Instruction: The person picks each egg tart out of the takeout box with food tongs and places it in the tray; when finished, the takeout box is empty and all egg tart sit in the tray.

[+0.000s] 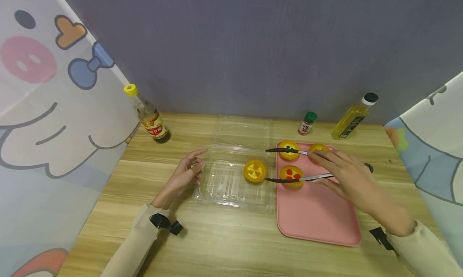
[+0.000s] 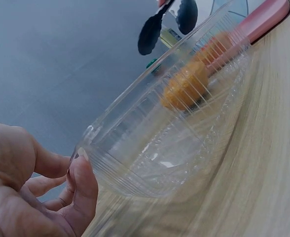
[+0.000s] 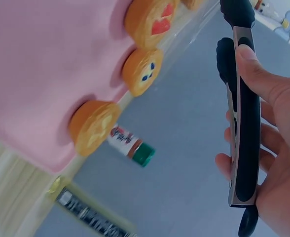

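Note:
My left hand [image 1: 185,171] pinches the left rim of a clear plastic clamshell container [image 1: 220,184] between thumb and finger. Its lid [image 1: 242,133] is folded back toward the wall. Inside, at the container's right side, sits one egg tart [image 1: 255,171] with yellow fruit on top. In my right hand [image 1: 349,180] are metal tongs [image 3: 247,133] with black tips, spread apart above the tray's left edge and holding nothing. On the pink tray [image 1: 318,220] are a tart with red pieces [image 1: 289,173], one with dark blue berries [image 1: 288,144] and a third [image 3: 93,126], partly behind my right hand in the head view.
A dark sauce bottle with a yellow cap [image 1: 153,122] stands at the back left. Behind the tray are a small green-capped jar [image 1: 306,124] and a yellow oil bottle [image 1: 351,120]. A grey wall [image 1: 231,56] bounds the wooden table [image 1: 217,241] at the back.

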Tool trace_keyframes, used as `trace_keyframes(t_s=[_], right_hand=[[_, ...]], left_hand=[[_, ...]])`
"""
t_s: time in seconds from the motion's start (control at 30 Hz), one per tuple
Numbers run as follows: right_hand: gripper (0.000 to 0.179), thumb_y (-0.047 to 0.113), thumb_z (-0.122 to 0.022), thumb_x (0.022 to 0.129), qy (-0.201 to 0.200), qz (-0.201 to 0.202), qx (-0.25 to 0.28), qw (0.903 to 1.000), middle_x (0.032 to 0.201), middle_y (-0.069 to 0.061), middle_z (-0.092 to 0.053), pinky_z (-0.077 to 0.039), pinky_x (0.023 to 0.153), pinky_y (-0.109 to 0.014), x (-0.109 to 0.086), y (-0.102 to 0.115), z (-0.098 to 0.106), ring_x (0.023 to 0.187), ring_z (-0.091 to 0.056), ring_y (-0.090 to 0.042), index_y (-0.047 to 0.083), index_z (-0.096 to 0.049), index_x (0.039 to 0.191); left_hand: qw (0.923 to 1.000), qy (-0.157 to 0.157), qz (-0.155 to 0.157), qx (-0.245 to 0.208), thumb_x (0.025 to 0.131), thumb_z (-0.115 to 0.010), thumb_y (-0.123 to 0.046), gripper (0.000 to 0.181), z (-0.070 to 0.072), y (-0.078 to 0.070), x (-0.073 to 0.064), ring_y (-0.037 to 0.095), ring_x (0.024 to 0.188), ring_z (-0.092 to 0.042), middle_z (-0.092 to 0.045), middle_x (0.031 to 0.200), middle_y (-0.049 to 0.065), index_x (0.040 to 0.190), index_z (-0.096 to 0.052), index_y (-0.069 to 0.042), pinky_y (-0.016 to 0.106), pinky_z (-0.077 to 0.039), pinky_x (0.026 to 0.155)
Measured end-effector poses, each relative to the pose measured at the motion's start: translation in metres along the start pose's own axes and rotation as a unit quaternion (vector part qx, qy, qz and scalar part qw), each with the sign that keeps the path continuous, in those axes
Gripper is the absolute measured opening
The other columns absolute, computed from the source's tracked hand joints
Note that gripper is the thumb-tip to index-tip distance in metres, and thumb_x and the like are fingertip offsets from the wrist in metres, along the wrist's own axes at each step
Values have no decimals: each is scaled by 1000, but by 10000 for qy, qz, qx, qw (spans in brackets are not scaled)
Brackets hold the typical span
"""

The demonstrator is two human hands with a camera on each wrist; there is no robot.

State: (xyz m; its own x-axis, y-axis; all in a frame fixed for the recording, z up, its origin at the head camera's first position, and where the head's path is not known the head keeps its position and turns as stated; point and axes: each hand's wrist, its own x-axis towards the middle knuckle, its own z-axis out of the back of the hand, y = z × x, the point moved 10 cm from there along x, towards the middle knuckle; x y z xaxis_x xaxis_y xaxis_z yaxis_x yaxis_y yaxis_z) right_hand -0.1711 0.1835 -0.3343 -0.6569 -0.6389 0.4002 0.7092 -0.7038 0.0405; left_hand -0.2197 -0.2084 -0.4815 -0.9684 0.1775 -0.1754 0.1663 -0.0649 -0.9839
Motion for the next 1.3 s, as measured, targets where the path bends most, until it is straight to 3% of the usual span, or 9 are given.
trace_keyframes(t_s=[0.07, 0.17, 0.23, 0.3, 0.53, 0.63, 0.8, 1.07, 1.3], right_hand=[[79, 68, -25, 102, 39, 123, -43, 9999, 136, -11, -67, -52, 97, -65, 7, 6, -3, 122, -63, -40, 12, -60, 145], [67, 58, -59, 99, 154, 297, -146, 9993, 137, -11, -67, -51, 100, -64, 18, 16, -7, 122, -63, -37, 10, -59, 146], [67, 42, -80, 89, 269, 387, -191, 9987, 138, -11, -67, -52, 98, -64, 25, 22, -10, 122, -62, -35, 10, -60, 145], [76, 26, -91, 77, 429, 403, -225, 9980, 139, -10, -66, -53, 93, -61, 31, 28, -14, 125, -61, -33, 12, -60, 145], [80, 15, -93, 77, 1176, 314, -504, 9913, 142, -9, -66, -58, 94, -57, 46, 41, -33, 131, -61, -33, 14, -58, 148], [77, 22, -92, 79, 1314, 371, -693, 9882, 141, -12, -66, -59, 93, -56, 48, 47, -38, 130, -63, -34, 9, -59, 147], [79, 34, -92, 78, 1275, 459, -1106, 9846, 136, -13, -67, -59, 86, -51, 53, 59, -39, 125, -64, -31, 5, -61, 144], [63, 11, -90, 77, 1049, 572, -1647, 9791, 122, -12, -70, -57, 72, -41, 58, 74, -40, 112, -67, -29, 3, -67, 136], [57, 11, -90, 77, 874, 552, -1699, 9800, 119, -12, -71, -56, 67, -38, 58, 77, -47, 107, -67, -29, 5, -71, 131]], left_hand=[[10000, 6, 7, -8, 107, -50, -4, 53, 0, 0, 0, 8, 63, -52, -54, 106, 11, 159, -40, -10, 21, -48, 52], [10000, 0, 5, -8, 107, -50, -3, 53, -1, 0, 0, 8, 63, -52, -54, 106, 11, 159, -40, -10, 21, -48, 52], [10000, -7, 5, -2, 107, -50, -3, 53, -1, 0, -1, 8, 63, -52, -54, 106, 11, 159, -40, -10, 21, -48, 52], [10000, -10, 10, -4, 107, -50, -3, 53, -1, 0, -1, 8, 63, -52, -54, 106, 11, 159, -40, -10, 21, -48, 52], [10000, 14, 36, -11, 107, -51, -4, 53, 0, 4, 0, 9, 63, -52, -53, 107, 11, 159, -40, -10, 21, -49, 52], [10000, 27, 28, -19, 107, -51, -4, 53, 0, 4, 0, 9, 63, -52, -53, 107, 11, 159, -40, -10, 21, -49, 52], [10000, 29, -22, 3, 107, -50, -3, 53, 0, 3, 1, 9, 64, -52, -55, 105, 12, 159, -40, -10, 22, -49, 52], [10000, 43, -40, -20, 107, -51, -4, 53, 1, 2, 1, 9, 64, -52, -54, 106, 11, 159, -41, -11, 22, -49, 53], [10000, 76, -43, -3, 107, -50, -2, 54, 0, 2, 1, 9, 64, -52, -54, 107, 13, 159, -40, -10, 22, -49, 52]])
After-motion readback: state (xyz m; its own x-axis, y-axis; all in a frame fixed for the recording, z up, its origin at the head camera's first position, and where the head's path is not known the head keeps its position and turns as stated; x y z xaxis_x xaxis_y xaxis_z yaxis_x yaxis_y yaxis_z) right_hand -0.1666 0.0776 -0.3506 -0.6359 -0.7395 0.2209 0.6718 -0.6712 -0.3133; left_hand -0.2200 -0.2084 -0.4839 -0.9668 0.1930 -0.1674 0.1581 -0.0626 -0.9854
